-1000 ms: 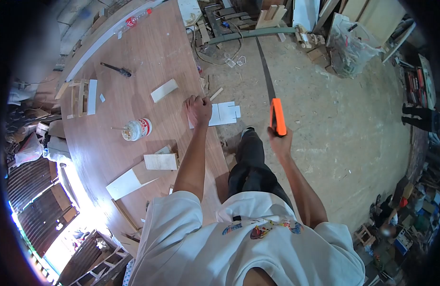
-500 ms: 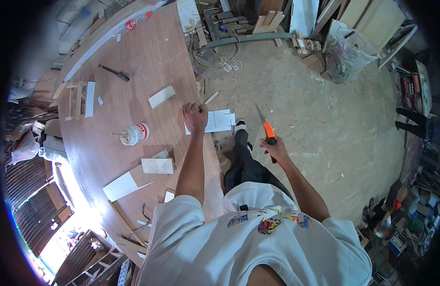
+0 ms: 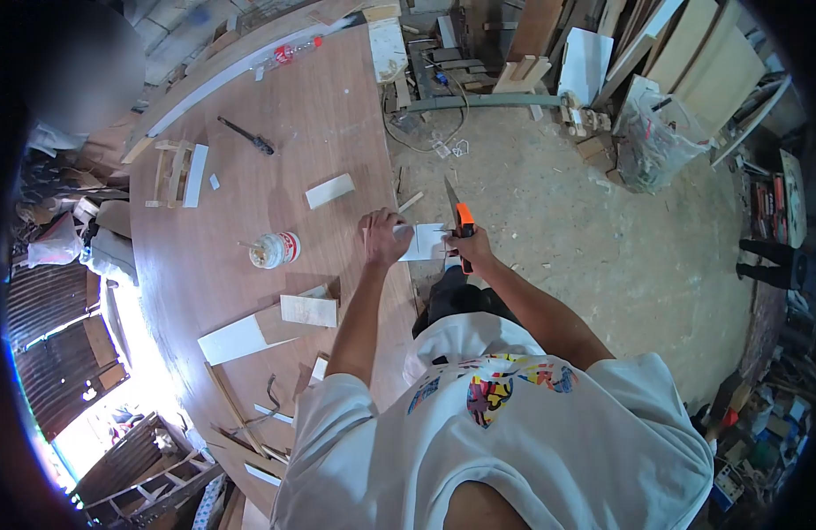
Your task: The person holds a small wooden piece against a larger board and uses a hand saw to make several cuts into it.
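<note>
A white board juts out over the right edge of the brown table. On its left part rests my left hand, fingers curled over the board's near end; what is under them is partly hidden. My right hand is wrapped round the orange and black handle of a hand saw, at the board's outer end. The saw's blade points up and away from me. Thin dark lines cross the board's face.
On the table are a jar, white-faced wood pieces, a dark tool, a small wooden frame and a plastic bottle. A clear bag stands on the floor. Dark-clothed legs show at the far right.
My right hand has brought the saw left to the board's outer end. My left hand stays on the board, its fingers shifted slightly. The whole view has moved a little.
</note>
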`<state>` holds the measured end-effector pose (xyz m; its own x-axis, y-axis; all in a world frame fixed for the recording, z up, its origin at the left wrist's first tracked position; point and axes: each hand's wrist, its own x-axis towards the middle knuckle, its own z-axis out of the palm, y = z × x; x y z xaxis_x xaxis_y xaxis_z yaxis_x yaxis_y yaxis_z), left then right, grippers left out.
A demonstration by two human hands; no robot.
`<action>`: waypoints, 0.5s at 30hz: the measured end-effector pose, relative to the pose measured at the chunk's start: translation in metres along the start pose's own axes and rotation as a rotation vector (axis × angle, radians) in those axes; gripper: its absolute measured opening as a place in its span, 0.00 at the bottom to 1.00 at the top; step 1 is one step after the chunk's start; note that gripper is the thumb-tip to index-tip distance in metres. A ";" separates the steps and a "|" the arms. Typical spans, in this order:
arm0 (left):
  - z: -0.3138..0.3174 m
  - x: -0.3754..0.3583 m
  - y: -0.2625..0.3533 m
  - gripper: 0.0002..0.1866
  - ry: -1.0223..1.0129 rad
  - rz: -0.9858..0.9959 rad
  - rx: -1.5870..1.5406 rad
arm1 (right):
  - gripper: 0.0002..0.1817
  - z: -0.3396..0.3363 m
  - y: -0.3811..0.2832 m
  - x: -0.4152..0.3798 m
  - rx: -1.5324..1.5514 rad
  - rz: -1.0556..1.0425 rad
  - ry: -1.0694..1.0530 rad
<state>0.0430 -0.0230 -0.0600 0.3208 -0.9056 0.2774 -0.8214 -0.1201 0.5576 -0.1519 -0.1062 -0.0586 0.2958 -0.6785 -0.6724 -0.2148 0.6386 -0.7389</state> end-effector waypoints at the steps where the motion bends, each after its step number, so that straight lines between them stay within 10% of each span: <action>1: -0.012 -0.003 0.005 0.10 0.006 -0.006 0.005 | 0.14 -0.002 0.004 0.002 -0.005 -0.001 -0.009; 4: -0.039 -0.008 0.004 0.24 -0.348 0.017 0.062 | 0.14 -0.004 0.000 0.007 0.027 0.060 0.001; 10: -0.057 0.006 0.025 0.20 -0.582 -0.326 0.209 | 0.12 -0.007 -0.025 -0.009 0.018 -0.187 -0.060; 15: -0.055 0.007 0.029 0.19 -0.282 -0.029 0.244 | 0.17 -0.052 -0.060 -0.014 -0.200 -0.378 -0.156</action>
<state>0.0479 -0.0102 0.0013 0.2308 -0.9728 0.0193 -0.9131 -0.2097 0.3497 -0.1913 -0.1537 -0.0064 0.5217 -0.7777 -0.3507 -0.2359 0.2636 -0.9354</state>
